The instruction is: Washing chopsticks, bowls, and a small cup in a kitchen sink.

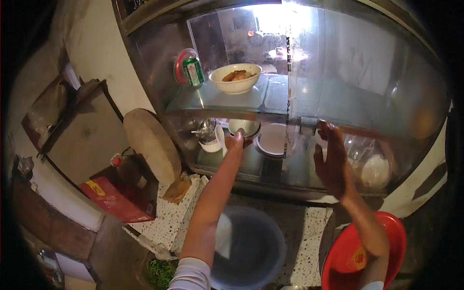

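Note:
My left hand (236,140) reaches into the lower shelf of a glass-fronted cabinet, its thumb over the rim of a white bowl (243,125) and its fingers below. Beside that hand stand a white soup spoon (220,136) and a glass jar (207,127) in front of or above a small white tub (210,145). A wider pale bowl (274,139) sits just to the right. My right hand (331,159) is raised flat before the sliding glass door (348,87), fingers apart and holding nothing. Whether its palm touches the glass, I cannot tell.
On the upper shelf, a white bowl of food (235,79) stands near a green can (193,71). Below the cabinet are a large grey basin (253,250) and a red basin (335,250). A round wooden board (150,145) leans at left, by a red carton (116,201).

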A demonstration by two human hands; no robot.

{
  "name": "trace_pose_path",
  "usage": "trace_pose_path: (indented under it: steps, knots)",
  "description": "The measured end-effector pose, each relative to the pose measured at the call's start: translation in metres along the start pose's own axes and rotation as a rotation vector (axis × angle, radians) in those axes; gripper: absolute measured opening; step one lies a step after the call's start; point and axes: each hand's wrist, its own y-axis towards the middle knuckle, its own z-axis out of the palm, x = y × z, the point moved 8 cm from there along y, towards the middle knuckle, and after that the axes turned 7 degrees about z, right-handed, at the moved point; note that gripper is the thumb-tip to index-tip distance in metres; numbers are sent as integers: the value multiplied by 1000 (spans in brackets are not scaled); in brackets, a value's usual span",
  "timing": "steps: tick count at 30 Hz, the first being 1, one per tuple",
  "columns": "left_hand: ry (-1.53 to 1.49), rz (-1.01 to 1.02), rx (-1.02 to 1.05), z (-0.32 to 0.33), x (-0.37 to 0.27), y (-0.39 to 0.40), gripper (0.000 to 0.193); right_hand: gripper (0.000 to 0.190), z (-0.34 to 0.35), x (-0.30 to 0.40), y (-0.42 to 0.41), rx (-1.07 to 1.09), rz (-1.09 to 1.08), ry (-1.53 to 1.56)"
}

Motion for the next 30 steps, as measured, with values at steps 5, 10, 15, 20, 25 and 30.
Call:
trace_pose_path:
  steps: [5,10,15,20,25,30]
  knots:
    - [415,335,-131,-34,1,99,22,52,16,17,2,27,140,203]
    - [-38,12,73,38,73,96,27,49,5,-11,-4,28,204,121]
    - [-56,340,386,3,75,144,21,48,16,4,-2,41,184,161]
    - [989,290,-66,14,65,136,26,51,13,-10,-5,-35,98,239]
    - [791,347,-138,14,52,70,39,51,42,7,3,43,101,274]
    - [-9,183,413,-60,8,-94,29,51,87,32,10,96,96,375]
